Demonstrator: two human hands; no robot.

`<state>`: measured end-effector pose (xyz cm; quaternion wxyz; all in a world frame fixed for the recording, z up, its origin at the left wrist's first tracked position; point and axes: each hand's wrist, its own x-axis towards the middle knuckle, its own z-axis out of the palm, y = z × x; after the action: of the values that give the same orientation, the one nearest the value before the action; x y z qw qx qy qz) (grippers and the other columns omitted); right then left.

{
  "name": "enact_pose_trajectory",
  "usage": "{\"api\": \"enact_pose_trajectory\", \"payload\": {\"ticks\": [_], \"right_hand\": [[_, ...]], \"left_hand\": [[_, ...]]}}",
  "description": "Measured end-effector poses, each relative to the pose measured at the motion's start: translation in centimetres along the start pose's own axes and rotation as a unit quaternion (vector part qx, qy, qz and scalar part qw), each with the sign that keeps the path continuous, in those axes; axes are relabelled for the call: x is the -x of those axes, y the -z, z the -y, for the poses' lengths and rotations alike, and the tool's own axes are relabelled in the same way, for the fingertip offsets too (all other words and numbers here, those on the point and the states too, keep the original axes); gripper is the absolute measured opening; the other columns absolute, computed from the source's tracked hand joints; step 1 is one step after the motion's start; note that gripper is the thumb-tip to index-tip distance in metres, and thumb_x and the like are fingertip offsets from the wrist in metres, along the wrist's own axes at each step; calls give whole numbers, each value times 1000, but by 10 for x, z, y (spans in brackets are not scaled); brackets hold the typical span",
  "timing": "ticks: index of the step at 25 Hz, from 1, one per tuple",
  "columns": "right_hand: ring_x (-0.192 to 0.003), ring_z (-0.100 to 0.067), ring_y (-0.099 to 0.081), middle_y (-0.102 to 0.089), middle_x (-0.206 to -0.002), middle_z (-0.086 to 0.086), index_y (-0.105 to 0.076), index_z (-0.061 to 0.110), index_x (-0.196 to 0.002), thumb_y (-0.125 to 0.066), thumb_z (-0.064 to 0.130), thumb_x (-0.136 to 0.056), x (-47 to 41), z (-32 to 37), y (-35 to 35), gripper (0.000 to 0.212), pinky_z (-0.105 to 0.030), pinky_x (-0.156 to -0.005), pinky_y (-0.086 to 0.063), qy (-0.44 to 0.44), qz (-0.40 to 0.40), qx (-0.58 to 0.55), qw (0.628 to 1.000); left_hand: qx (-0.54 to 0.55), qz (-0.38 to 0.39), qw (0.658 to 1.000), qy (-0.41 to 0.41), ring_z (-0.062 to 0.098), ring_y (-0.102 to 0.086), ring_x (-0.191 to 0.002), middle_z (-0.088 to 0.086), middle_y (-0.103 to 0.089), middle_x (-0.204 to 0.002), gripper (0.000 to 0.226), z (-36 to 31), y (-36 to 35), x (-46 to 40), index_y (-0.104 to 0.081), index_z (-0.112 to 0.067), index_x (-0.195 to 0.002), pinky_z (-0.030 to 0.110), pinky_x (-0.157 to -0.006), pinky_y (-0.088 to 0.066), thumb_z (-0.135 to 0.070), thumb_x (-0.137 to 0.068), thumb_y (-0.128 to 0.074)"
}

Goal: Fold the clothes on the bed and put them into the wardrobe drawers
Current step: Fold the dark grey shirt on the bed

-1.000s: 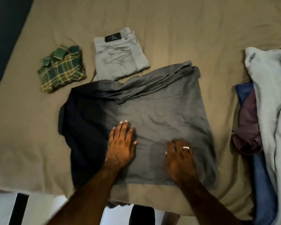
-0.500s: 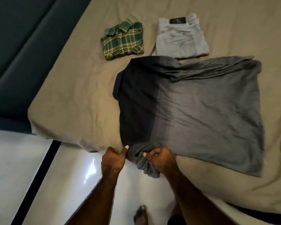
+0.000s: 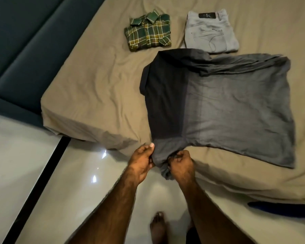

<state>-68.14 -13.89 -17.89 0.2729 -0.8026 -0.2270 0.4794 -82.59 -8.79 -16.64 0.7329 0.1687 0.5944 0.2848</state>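
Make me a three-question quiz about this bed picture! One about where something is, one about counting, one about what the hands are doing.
1. Where is the green plaid shirt?
A. Left of the grey jeans
B. On the floor
C. Under the big dark grey shirt

2. How many folded clothes lie on the bed?
A. None
B. Two
C. Five

3. What are the hands doing?
A. Resting flat on the sheet
B. Gripping the dark grey shirt
C. Holding the jeans

Answers: 1 A, they sit side by side. 2 B, the plaid shirt and jeans. 3 B, the left hand and right hand pinch its near edge.
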Motion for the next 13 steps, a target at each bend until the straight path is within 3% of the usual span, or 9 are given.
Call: {"api": "enact_pose_trajectory", "payload": {"ticks": [1,3,5,6,9,11,13], "right_hand": [[-67,-14,-63,-67,-79,0,-60,18,-95,-70,21,-94,2,-4,-4,11,-26,-62,-49,-13,-2,11,1000],[-66,-18,-59,-67,-72,0,-66,14,-80,-72,17,-93,1,-9,-10,15,-27,-64,-48,-19,0,-19,1000],[-67,-21,-57,-66,-67,-2,-68,12,-70,-70,10,-95,2,-16,-10,25,-26,-61,-47,-17,-15,-69,997],[-71,-23,-59,-69,-72,-4,-69,12,-74,-67,9,-97,1,-22,-7,24,-28,-65,-48,-31,-8,-122,992],[-73,-24,-69,-76,-87,-10,-66,13,-95,-52,13,-107,17,-41,0,19,-37,-75,-57,-111,66,-272,954],[-73,-22,-70,-76,-89,-8,-64,18,-94,-48,17,-109,24,-48,4,22,-38,-74,-58,-129,87,-261,953],[-78,-23,-72,-77,-94,-9,-70,18,-96,-52,28,-109,24,-45,4,25,-39,-77,-58,-112,99,-241,959]], "left_hand": [[-25,27,999,17,27,-75,-104,12,-78,-114,22,-2,1,4,-73,-7,-115,44,-93,-60,-24,-104,-65],[-149,53,987,13,22,-75,-101,9,-79,-113,24,-3,7,5,-75,-8,-118,28,-83,-61,-21,-98,-74],[-242,-1,969,-52,18,-70,-92,3,-79,-102,12,-2,19,-1,-76,-10,-107,18,-73,-55,-15,-95,-77],[-251,-35,964,-83,19,-66,-87,1,-76,-92,5,-3,26,-6,-74,-14,-95,21,-73,-53,-18,-96,-76],[-223,-115,962,-105,20,-54,-70,3,-60,-71,33,-1,41,-14,-56,-16,-77,33,-68,-49,-33,-95,-78],[-179,-84,979,-56,17,-52,-56,5,-58,-66,35,4,41,-9,-60,-14,-79,30,-59,-48,-41,-93,-78],[-231,13,972,33,12,-60,-58,-1,-69,-72,26,8,40,8,-72,-16,-90,27,-62,-47,-41,-93,-78]]}}
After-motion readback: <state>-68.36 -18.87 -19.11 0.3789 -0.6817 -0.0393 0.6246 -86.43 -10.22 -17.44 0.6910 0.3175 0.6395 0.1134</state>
